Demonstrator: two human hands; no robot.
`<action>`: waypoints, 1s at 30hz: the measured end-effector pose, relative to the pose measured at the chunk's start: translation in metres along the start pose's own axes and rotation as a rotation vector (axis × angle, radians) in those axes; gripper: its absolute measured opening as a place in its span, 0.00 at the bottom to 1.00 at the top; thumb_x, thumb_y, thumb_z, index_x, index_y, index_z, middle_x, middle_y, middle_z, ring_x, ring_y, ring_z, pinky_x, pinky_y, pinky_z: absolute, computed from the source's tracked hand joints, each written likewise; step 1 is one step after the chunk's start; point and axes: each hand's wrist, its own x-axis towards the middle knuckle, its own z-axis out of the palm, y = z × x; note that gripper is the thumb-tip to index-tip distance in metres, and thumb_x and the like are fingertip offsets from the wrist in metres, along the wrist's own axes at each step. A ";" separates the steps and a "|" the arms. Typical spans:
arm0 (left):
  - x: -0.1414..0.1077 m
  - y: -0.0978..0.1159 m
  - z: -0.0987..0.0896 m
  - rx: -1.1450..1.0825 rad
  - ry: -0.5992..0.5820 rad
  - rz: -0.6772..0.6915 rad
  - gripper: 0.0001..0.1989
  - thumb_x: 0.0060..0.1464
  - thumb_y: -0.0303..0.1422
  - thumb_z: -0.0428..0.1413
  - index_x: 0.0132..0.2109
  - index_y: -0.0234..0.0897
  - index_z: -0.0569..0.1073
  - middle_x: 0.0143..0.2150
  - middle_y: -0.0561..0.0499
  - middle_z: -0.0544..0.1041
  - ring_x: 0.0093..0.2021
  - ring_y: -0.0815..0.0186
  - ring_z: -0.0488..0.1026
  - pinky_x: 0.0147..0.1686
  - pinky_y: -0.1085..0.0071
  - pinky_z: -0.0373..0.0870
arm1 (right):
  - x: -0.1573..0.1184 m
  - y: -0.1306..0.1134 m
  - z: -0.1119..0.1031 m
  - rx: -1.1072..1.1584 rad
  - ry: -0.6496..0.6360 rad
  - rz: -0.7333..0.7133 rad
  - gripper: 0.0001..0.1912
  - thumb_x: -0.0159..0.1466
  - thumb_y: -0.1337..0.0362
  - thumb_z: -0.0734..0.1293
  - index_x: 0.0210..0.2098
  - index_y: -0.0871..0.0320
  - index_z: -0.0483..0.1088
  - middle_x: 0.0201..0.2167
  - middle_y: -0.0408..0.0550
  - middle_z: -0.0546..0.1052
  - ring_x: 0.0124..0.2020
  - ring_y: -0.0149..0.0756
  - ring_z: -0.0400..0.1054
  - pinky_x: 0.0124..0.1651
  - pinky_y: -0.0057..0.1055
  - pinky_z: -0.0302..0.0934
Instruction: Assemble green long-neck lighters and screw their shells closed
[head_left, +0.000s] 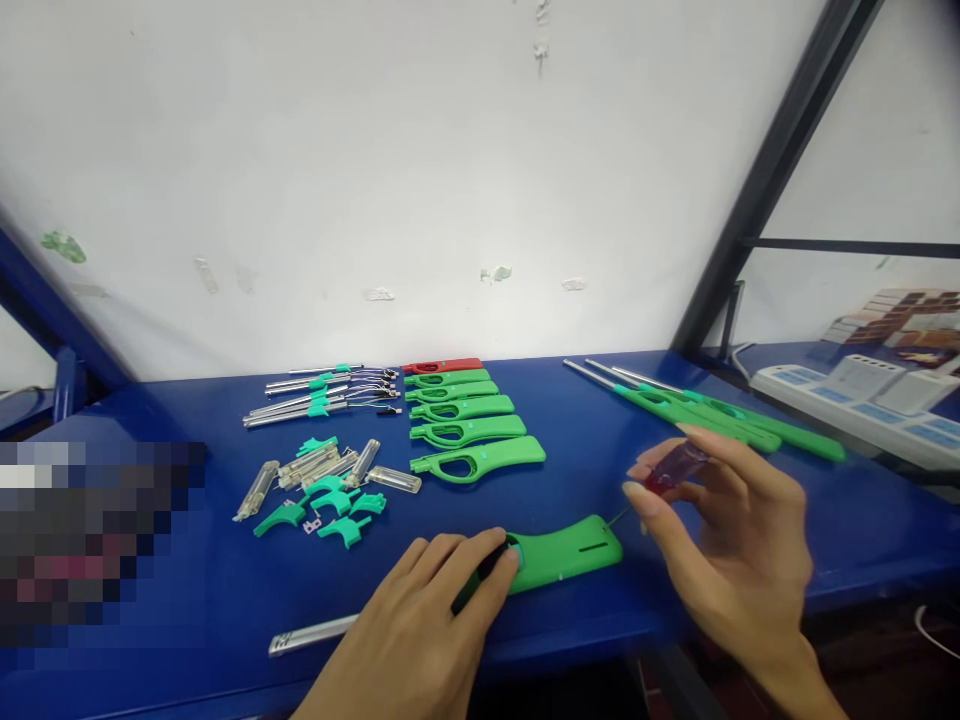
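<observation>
Gripping a green lighter (566, 558) with the left hand (416, 610), fingers bent over the middle of its body, beside the handle opening. Lying near the front edge of the blue table (570, 440), broad end at three o'clock, silver rod (313, 634) poking out past the wrist at eight. At three o'clock from the lighter, holding a screwdriver (679, 466) in the right hand (742, 540), its dark-red see-through handle pinched between thumb and fingertips. Slanting a thin shaft down toward the lighter's broad end; cannot tell whether touching at the tip.

Reckoning onward from that lighter: at eleven o'clock, stacked in a neat column, five green lighter shells (510, 450) and, farthest back, one red shell (450, 366). Between nine and ten, heaped loosely, teal triggers (346, 530) and clear tanks (394, 480), partly overlapping. Beyond those, at ten, lying side by side, silver rods with wires (289, 414). Between one and two, crossing one another, long-rodded green lighters (799, 436). Farther off at two, white blocks with blue panels (817, 400). At twelve, rising behind the table, a scuffed white wall (420, 180).
</observation>
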 end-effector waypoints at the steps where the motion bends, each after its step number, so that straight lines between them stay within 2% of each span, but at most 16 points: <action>1: 0.000 0.000 0.000 0.002 0.004 -0.001 0.36 0.62 0.15 0.48 0.74 0.37 0.67 0.73 0.42 0.76 0.63 0.49 0.80 0.59 0.45 0.85 | 0.000 0.000 0.000 -0.004 0.006 0.008 0.36 0.69 0.73 0.76 0.71 0.37 0.71 0.51 0.46 0.82 0.43 0.41 0.79 0.30 0.34 0.74; 6: 0.000 0.001 0.001 0.007 0.003 0.004 0.36 0.61 0.15 0.48 0.74 0.37 0.68 0.73 0.43 0.75 0.63 0.49 0.80 0.59 0.45 0.85 | -0.001 -0.002 -0.002 -0.016 -0.056 0.049 0.36 0.75 0.72 0.69 0.77 0.39 0.63 0.50 0.46 0.84 0.44 0.40 0.81 0.33 0.34 0.75; 12: -0.001 0.001 0.001 0.003 -0.002 0.003 0.36 0.61 0.15 0.48 0.74 0.37 0.67 0.73 0.44 0.75 0.64 0.49 0.80 0.59 0.45 0.84 | 0.000 -0.001 -0.002 0.006 -0.056 0.014 0.38 0.68 0.74 0.77 0.70 0.37 0.70 0.52 0.45 0.82 0.43 0.39 0.80 0.33 0.34 0.76; 16: 0.000 0.001 0.001 0.001 -0.001 -0.005 0.36 0.61 0.16 0.49 0.74 0.38 0.68 0.73 0.43 0.75 0.64 0.49 0.80 0.60 0.46 0.84 | -0.001 0.000 -0.001 -0.019 -0.042 0.027 0.37 0.71 0.72 0.74 0.73 0.38 0.67 0.49 0.46 0.83 0.45 0.42 0.81 0.32 0.35 0.76; 20: 0.002 0.000 0.000 -0.003 0.001 -0.005 0.36 0.61 0.16 0.49 0.74 0.38 0.68 0.73 0.42 0.75 0.63 0.49 0.80 0.59 0.45 0.84 | -0.001 0.000 -0.003 -0.022 -0.110 0.031 0.38 0.74 0.72 0.70 0.77 0.38 0.62 0.53 0.48 0.83 0.47 0.43 0.81 0.32 0.35 0.76; 23: 0.003 0.001 0.001 -0.008 0.002 -0.006 0.36 0.61 0.15 0.48 0.74 0.38 0.68 0.73 0.43 0.76 0.63 0.49 0.81 0.58 0.45 0.85 | 0.000 0.000 -0.003 -0.023 -0.106 0.004 0.39 0.71 0.72 0.74 0.75 0.38 0.65 0.55 0.49 0.81 0.46 0.43 0.79 0.33 0.35 0.77; 25: 0.003 0.001 0.001 -0.006 0.006 -0.002 0.37 0.61 0.15 0.48 0.74 0.38 0.68 0.73 0.44 0.76 0.62 0.49 0.81 0.58 0.45 0.85 | 0.000 0.001 -0.003 -0.020 -0.077 -0.018 0.40 0.68 0.74 0.77 0.73 0.37 0.68 0.52 0.47 0.80 0.44 0.41 0.78 0.32 0.35 0.76; 28: 0.001 0.001 0.002 0.002 0.015 0.004 0.37 0.61 0.14 0.47 0.74 0.38 0.67 0.73 0.43 0.75 0.62 0.49 0.81 0.58 0.45 0.85 | -0.002 0.002 -0.003 -0.019 -0.043 -0.025 0.40 0.69 0.75 0.74 0.73 0.36 0.67 0.47 0.45 0.81 0.42 0.40 0.78 0.31 0.34 0.75; 30: 0.000 0.001 0.003 0.005 0.013 0.007 0.37 0.61 0.15 0.48 0.74 0.37 0.67 0.73 0.43 0.75 0.63 0.49 0.81 0.58 0.45 0.85 | -0.003 0.002 -0.003 -0.022 -0.064 0.003 0.39 0.72 0.75 0.71 0.76 0.37 0.64 0.48 0.46 0.82 0.44 0.41 0.80 0.33 0.35 0.76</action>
